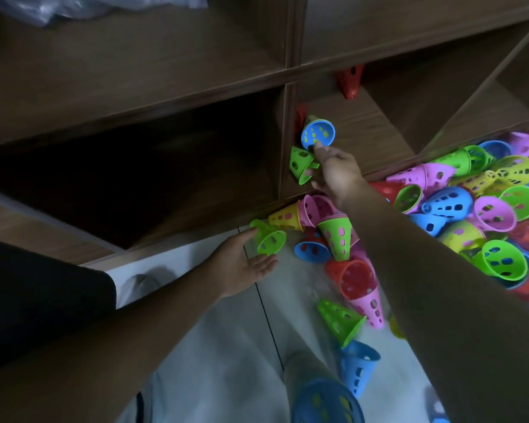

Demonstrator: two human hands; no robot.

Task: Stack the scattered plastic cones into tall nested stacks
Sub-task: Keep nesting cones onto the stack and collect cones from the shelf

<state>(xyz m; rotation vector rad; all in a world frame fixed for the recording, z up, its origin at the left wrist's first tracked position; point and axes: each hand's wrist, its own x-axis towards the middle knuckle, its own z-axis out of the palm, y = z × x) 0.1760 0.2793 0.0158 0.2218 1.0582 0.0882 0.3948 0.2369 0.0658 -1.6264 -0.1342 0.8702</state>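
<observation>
Our right hand (333,166) pinches a blue perforated plastic cone (318,134) at 12 o'clock; left hand (242,264), fingers straight, touches a green perforated plastic cone (271,239).

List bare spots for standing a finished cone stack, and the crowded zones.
Free: shelf floor right of the blue cone that the right hand holds, and the dark compartment left of the divider. Crowded: the cone pile at right, spilling onto the pale floor.

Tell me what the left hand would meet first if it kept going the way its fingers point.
Most likely the green cone lying on the floor: the open left hand has fingertips right at its narrow end, though actual contact is unclear.
</observation>
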